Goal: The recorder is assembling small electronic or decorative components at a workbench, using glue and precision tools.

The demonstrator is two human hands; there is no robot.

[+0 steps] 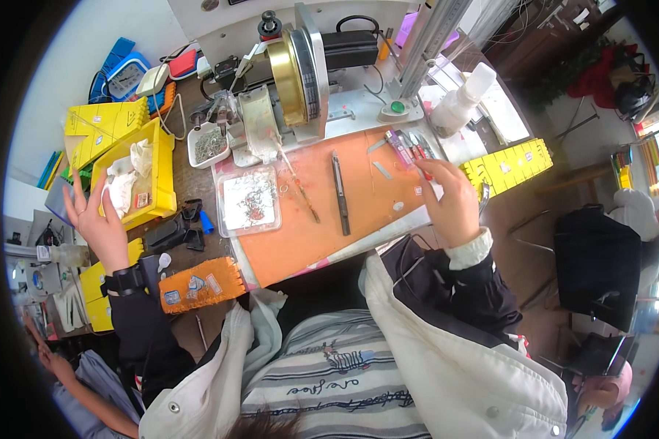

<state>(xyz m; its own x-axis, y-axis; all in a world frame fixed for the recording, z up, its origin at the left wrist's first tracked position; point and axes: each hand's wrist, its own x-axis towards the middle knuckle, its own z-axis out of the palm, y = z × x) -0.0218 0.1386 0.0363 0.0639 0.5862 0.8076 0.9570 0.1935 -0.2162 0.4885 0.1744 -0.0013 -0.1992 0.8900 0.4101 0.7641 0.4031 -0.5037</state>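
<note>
My left hand point(99, 223) is raised with its fingers spread, holding nothing. It is beside a yellow bin point(167, 179) with crumpled white cloth or paper point(124, 186) inside. On the right, my right hand point(450, 201) reaches over the edge of the orange mat point(307, 252). Its thumb stands apart from the fingers. The fingertips are at several red-handled hand tools point(420, 148); whether they touch them I cannot tell. A purple lighter point(398, 148) lies beside these tools. A black utility knife point(340, 194) and a thin stained stick point(300, 189) rest on the mat.
A clear tray point(227, 228) of small metal pieces sits on the mat's left. Behind stands a machine with a brass-coloured wheel point(284, 80). A white bottle point(465, 99) and yellow strip point(516, 167) are at right; an orange block point(205, 285) lies near the front.
</note>
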